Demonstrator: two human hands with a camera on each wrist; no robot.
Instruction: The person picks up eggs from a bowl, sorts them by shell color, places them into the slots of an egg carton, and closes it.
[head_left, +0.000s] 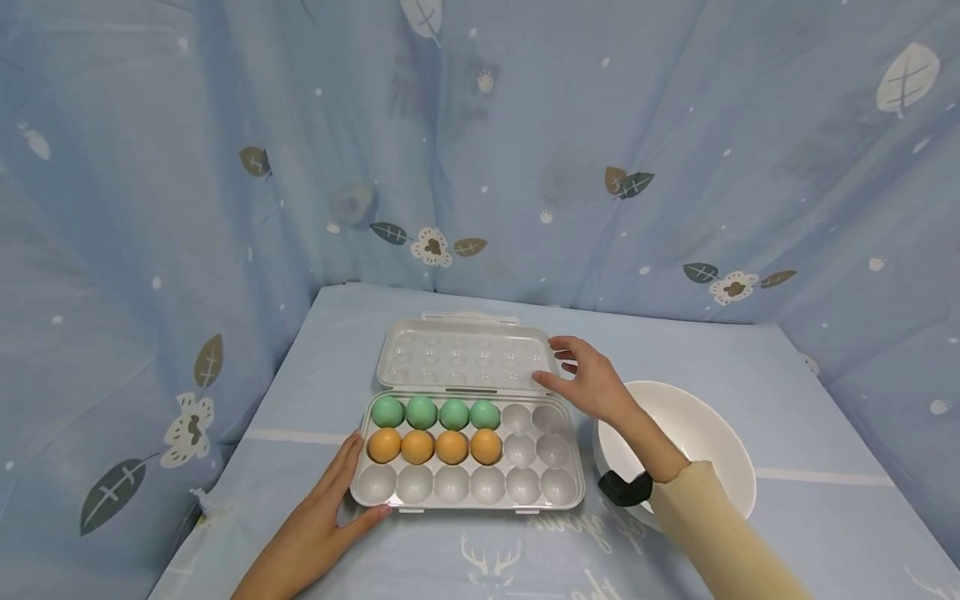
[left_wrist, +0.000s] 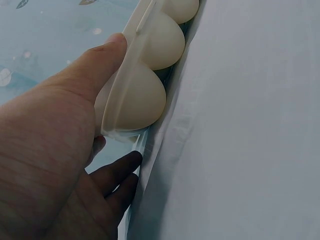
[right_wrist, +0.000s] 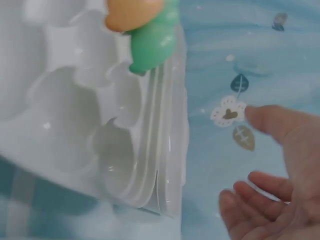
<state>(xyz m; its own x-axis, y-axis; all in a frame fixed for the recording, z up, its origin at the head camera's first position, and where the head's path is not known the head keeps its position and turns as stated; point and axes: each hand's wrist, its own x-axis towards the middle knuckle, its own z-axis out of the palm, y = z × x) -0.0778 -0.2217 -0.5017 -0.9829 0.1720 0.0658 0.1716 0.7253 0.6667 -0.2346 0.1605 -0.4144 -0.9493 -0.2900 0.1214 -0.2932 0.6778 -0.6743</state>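
Observation:
A white egg box [head_left: 468, 500] lies opened, its clear lid [head_left: 465, 354] laid back behind it. Green eggs [head_left: 453, 414] stand in part of the back row and orange eggs [head_left: 452, 447] in part of the middle row; the front row's cups hold nothing. My left hand [head_left: 318, 521] holds the box's front left corner, thumb on the front rim [left_wrist: 122, 75] and fingers along the left end. By the lid's right edge is my right hand [head_left: 588, 383], thumb and fingers spread. In the right wrist view, nothing lies between those fingers.
A white bowl [head_left: 723, 442] stands right of the egg box, partly behind my right forearm. A black band [head_left: 626, 489] circles the right wrist. Blue patterned cloth covers the table [head_left: 825, 533], and a matching curtain [head_left: 525, 125] hangs behind and at the sides.

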